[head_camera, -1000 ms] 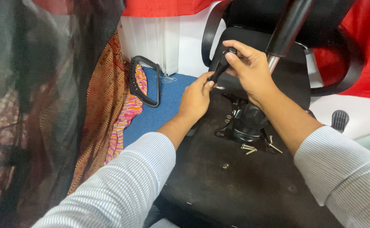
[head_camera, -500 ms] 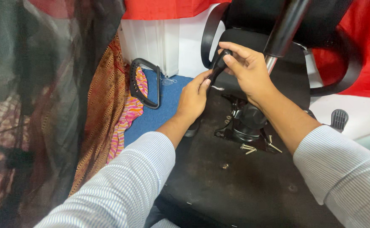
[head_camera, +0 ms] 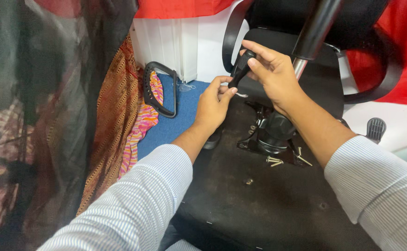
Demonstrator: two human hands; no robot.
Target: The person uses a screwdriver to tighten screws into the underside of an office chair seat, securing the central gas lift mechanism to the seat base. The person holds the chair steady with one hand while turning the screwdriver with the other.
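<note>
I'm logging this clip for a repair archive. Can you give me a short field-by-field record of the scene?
Setting: upturned office chair seat underside
Left hand: fingertips on the lower end of black lever handle
Right hand: wrapped around the lever handle's upper part
Mechanism: black chair mechanism at seat centre
Loose parts: screws lying on the seat
Nearby: detached black armrest loop on blue carpet

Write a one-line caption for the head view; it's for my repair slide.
Right hand grips a black lever under an upturned chair, left hand at its base, loose screws nearby.
</note>
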